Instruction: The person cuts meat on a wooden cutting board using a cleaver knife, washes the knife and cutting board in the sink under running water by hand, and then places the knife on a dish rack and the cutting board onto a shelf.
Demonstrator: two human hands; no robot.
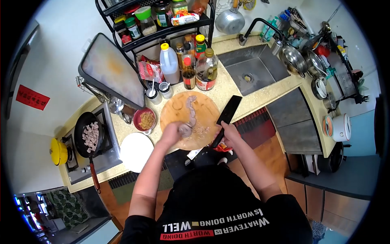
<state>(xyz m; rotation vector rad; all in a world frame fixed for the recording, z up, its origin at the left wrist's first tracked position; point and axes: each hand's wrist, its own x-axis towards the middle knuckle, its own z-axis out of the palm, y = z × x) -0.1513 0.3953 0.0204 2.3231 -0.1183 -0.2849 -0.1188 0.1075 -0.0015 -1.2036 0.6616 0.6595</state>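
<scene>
A round wooden cutting board [168, 107] lies on the counter before me. A curved row of pale grey-pink meat slices [190, 106] runs down its middle, with small wet scraps below. At the board's lower left, my left hand [172, 133] is closed on a greyish lump of meat [185, 130]; the fingertips are partly hidden. My right hand [230, 133] grips a black kitchen knife [230, 110] at the board's right edge. Its broad blade points up and right, away from the meat.
A white plate [137, 152] and a red bowl of chopped food [140, 120] stand left of the board. Farther left, a frying pan [83, 140] holds diced meat on the stove. Bottles [207, 73] line the back; a sink [239, 61] is at right.
</scene>
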